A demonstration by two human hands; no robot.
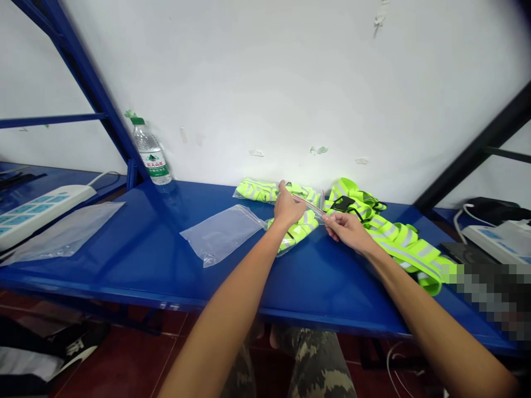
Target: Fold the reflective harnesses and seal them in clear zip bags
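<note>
Both hands are pinched on the mouth of a clear zip bag [299, 225] stuffed with a folded hi-vis strap — left hand [287, 208] grips the far-left end of the seal, right hand [345, 228] has the near-right end between thumb and fingertips. The bag sits on the blue tabletop [157, 260], about mid-scene, tilted so the opening strip runs between the two hands.

If you ask me, the trick with a step like this is keeping that strip taut and straight between the pinches, then pressing along it in one pass — any slack and the zip tracks won't line up. Also worth checking that none of the yellow webbing pokes into the seal line; hard to tell from here if it does.

Further out: a second bagged strap [259, 190] lies just behind the left hand, a loose heap of hi-vis straps [398, 237] spreads off to the right, and an empty zip bag [222, 232] lies flat to the left. Water bottle [151, 152] stands by the far wall, power strips at both ends.
</note>
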